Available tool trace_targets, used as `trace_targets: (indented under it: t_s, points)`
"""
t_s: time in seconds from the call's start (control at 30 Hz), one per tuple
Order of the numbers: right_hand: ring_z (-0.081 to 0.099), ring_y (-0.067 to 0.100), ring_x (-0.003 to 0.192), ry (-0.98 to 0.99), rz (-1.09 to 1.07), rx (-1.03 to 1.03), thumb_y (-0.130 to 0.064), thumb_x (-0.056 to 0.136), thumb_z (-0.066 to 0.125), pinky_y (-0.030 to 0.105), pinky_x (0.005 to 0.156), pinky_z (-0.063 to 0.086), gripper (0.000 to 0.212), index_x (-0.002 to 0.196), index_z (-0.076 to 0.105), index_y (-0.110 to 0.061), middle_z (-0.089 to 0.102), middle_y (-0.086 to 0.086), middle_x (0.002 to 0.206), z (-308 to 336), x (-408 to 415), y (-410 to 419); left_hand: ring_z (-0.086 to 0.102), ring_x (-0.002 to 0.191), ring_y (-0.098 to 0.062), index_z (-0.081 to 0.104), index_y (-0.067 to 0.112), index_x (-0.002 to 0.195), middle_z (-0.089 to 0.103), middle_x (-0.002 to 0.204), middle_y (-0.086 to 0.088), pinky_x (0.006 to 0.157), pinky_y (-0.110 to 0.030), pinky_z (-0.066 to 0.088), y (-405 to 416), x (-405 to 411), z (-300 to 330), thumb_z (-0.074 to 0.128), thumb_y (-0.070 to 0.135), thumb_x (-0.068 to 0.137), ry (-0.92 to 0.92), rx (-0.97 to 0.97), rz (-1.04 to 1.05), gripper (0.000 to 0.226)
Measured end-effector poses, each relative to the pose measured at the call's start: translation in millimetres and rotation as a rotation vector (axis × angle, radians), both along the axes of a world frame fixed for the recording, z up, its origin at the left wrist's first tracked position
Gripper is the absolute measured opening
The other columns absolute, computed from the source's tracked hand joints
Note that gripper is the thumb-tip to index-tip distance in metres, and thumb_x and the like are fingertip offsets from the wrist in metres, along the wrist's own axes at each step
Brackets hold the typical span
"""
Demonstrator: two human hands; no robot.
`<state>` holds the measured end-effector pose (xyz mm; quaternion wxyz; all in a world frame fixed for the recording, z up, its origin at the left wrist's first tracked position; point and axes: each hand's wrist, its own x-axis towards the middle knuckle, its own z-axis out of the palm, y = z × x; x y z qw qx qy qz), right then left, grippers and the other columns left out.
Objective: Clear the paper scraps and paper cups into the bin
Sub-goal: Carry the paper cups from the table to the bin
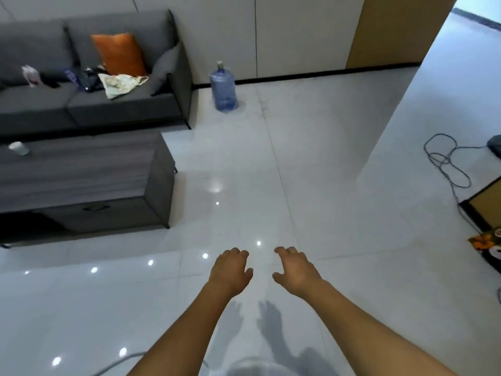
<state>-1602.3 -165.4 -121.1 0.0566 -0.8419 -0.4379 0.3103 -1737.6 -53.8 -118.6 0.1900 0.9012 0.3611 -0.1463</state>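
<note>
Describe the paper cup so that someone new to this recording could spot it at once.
Start at the grey sofa at upper left and drop to the low dark coffee table in front of it. The paper cup lies on its side near the table's far left edge. It is small and whitish, the only thing seen on the tabletop; both hands are far from it.
</note>
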Motion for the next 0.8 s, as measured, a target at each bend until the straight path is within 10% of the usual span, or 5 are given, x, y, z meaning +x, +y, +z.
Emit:
trace_targets:
  t_s: [0.8]
  points:
    - [0.045,0.029,0.123,0.040,0.279,-0.031,-0.033,0.094,0.053,0.038,0.099,0.044,0.063,0.148,0.024,-0.019,0.036,0.010,0.141,-4,305,496,0.044,0.126,-0.016,0.041,0.019,0.139,0.045,0.140,0.000,0.103,-0.026,0.037,470,248,-2,0.049,0.039,0.095,-0.097,-0.048,0.380,0.049]
